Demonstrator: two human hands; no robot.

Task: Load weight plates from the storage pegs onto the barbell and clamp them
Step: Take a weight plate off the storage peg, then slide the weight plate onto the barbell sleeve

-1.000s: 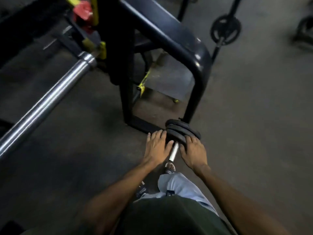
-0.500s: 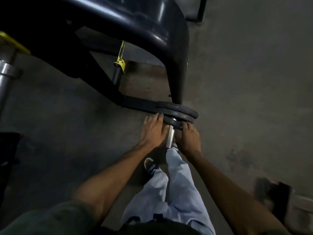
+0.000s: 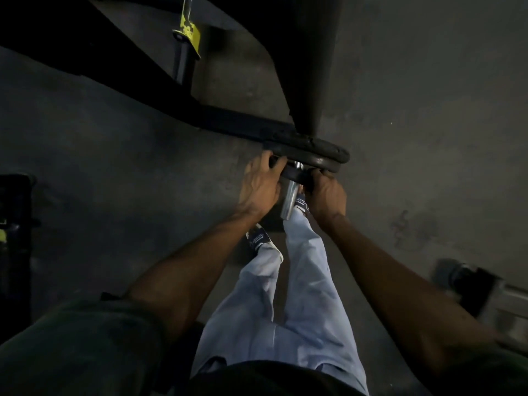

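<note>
Three black weight plates (image 3: 325,155) sit stacked on a short chrome storage peg (image 3: 290,200) low on the black rack. The plate nearest me (image 3: 294,174) is smaller and stands slightly apart from the other two. My left hand (image 3: 258,185) grips its left edge, fingers curled over the rim. On the other side my right hand (image 3: 325,195) grips its right edge. The peg's free end points toward me between my two hands. No barbell appears in the frame.
The black rack frame (image 3: 303,67) rises right behind the plates, with its base bar (image 3: 217,122) running left. A yellow-tagged post (image 3: 187,38) stands further back. My legs and shoes (image 3: 258,238) are just below the peg. Dark equipment (image 3: 468,284) lies at right on the floor.
The view has dropped closer to the plates. My fingers went from lying flat against the near plate to curling round its edges, and the plate has come slightly off the stack.
</note>
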